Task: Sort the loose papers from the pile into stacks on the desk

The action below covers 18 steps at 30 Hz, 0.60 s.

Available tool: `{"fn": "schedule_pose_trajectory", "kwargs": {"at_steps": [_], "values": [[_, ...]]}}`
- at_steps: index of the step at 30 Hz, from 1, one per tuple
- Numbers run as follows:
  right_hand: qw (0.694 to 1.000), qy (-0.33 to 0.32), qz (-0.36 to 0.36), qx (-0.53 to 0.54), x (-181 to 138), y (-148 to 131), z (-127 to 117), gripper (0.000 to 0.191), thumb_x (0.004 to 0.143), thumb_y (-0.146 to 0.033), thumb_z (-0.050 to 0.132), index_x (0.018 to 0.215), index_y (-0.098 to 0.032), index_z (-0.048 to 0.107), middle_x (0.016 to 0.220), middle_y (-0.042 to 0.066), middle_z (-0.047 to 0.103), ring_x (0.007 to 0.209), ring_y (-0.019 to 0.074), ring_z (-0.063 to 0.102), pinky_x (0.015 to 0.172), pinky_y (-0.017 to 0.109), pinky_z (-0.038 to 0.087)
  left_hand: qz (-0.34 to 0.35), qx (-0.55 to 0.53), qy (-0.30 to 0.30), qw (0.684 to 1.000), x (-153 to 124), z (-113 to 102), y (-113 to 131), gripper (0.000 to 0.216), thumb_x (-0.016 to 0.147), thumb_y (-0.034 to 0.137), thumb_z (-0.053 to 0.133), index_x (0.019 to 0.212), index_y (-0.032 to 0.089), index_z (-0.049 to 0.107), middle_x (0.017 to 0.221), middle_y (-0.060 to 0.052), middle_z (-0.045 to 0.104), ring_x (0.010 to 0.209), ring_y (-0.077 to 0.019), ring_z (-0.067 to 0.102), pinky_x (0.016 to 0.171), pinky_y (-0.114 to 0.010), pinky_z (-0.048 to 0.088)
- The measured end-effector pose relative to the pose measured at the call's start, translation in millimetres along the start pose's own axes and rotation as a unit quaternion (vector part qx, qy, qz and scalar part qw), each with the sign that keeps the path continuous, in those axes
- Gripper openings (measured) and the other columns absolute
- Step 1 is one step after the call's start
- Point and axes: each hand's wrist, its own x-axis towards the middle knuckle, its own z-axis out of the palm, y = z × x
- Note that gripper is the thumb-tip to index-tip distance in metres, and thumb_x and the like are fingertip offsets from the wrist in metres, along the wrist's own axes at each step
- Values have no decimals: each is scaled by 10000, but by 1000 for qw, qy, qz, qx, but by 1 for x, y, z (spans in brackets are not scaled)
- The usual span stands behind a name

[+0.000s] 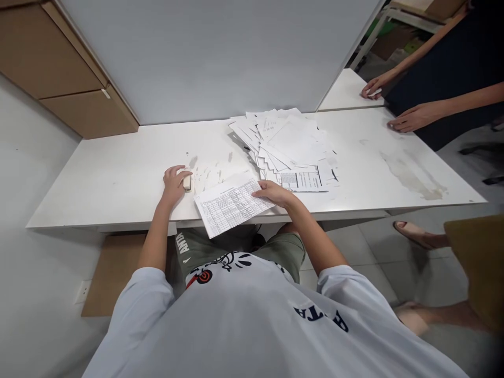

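My left hand (174, 184) rests on the white table, its fingers curled round a small cream-coloured block (187, 182) with a dark side. The fingers partly cover it, and I cannot tell its exact kind. A printed sheet of paper (230, 207) with a table of rows is pinched at its right edge by my right hand (274, 193). The sheet tilts out over the table's front edge, above my lap. Just beyond my right hand lies a loose, fanned-out pile of papers (295, 142), some blank on top, some printed.
A white table (118, 178) runs across, backed by a grey panel (220, 58). Cardboard boxes (90, 113) stand at the back left, and a cardboard sheet (114, 268) is below. Another person's hands (419, 115) rest at the table's right end. Stains (413, 176) mark the tabletop.
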Motion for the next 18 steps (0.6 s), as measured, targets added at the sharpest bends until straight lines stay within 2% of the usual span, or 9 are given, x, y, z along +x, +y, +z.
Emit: {"fn": "schedule_pose_trajectory", "kwargs": {"at_steps": [4,8,11,15,18], "values": [[999,2,13,-36,13,-1,16,122,709,-111,699,822,-156,704,886,60,750,811,196,683,780,316,543,43,-65,-14,997,0,8,-3,499,874,95,422,1276,284,650,1411,-60,524,1321,-237,436,1157,-448,360],[1000,-2,6,-17,27,-2,28,115,731,-97,666,828,-150,697,873,71,748,792,195,686,783,324,541,50,-93,-13,994,0,10,-5,498,897,119,409,1305,283,641,1437,-54,519,1310,-231,471,1147,-443,398],[1000,17,15,-12,31,-3,31,128,726,-91,670,839,-147,691,878,78,749,806,197,687,803,325,538,40,-110,-2,993,-2,9,-4,480,910,149,418,1317,284,635,1441,-43,540,1325,-230,477,1148,-450,407],[998,49,14,-31,31,-2,30,135,758,-109,654,882,-145,693,922,90,749,828,193,681,789,306,531,9,-160,74,984,-6,4,-3,424,936,202,430,1289,270,654,1381,-38,607,1326,-207,507,1173,-441,387],[994,83,18,-68,31,0,29,132,760,-129,658,887,-149,689,943,93,747,825,191,672,768,295,525,-24,-188,65,980,0,2,0,377,945,257,453,1246,249,680,1338,-48,638,1308,-205,534,1171,-424,388]]}}
